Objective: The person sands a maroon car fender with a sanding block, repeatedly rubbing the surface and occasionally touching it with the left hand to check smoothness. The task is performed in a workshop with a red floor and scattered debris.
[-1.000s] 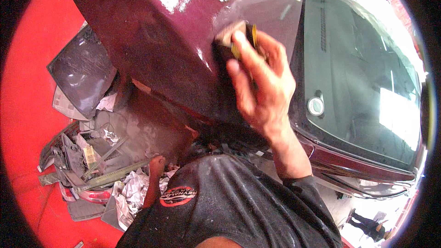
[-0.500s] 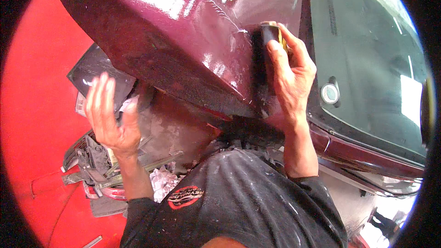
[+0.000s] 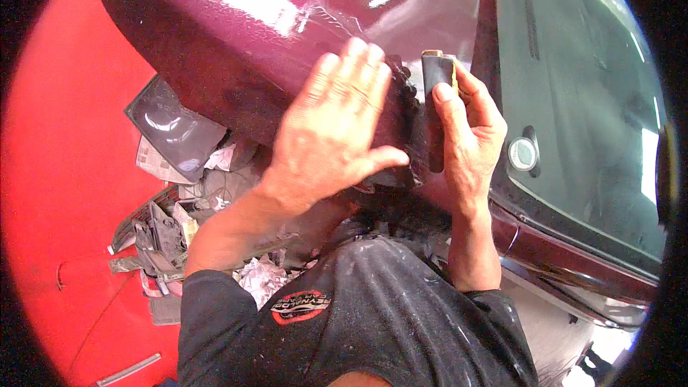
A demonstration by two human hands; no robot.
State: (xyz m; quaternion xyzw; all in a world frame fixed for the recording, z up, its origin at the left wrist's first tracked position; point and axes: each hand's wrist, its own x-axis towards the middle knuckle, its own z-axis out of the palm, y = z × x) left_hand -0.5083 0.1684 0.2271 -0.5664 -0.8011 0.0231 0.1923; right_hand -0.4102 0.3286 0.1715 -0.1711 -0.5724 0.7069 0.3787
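- Red floor (image 3: 64,172): fills the left side, reaching to the dark, curved left edge of the bodywork.
- Maroon car panel (image 3: 236,36), glossy: upper middle, bright reflections toward its upper edge; pale squiggled mark (image 3: 333,18) just beyond the left fingertips.
- Left hand (image 3: 326,132), bare: palm down over the panel, toward its lower edge; four fingers outstretched and close together, thumb standing apart, nothing grasped. Contact with the paint cannot be told. Hand and forearm block part of the panel and of the clutter beyond.
- Sanding block (image 3: 434,72), dark face, tan end: held near the panel's right edge; whether it touches cannot be told.
- Right hand (image 3: 476,132), bare: thumb and fingers clamped on the block from opposite sides.
- Car window (image 3: 573,100), dark-tinted: right of the panel, close beside the right hand; pale round disc (image 3: 523,154) near its lower left corner.
- Dark glossy sheet (image 3: 175,125): on the floor, newspaper (image 3: 159,161) under its lower edge.
- Dark car parts (image 3: 161,244), heaped: below that sheet.
- Crumpled paper (image 3: 260,279): beside the heap, partly hidden by the black T-shirt (image 3: 401,301).
- Metal strip (image 3: 129,370): floor, near edge.
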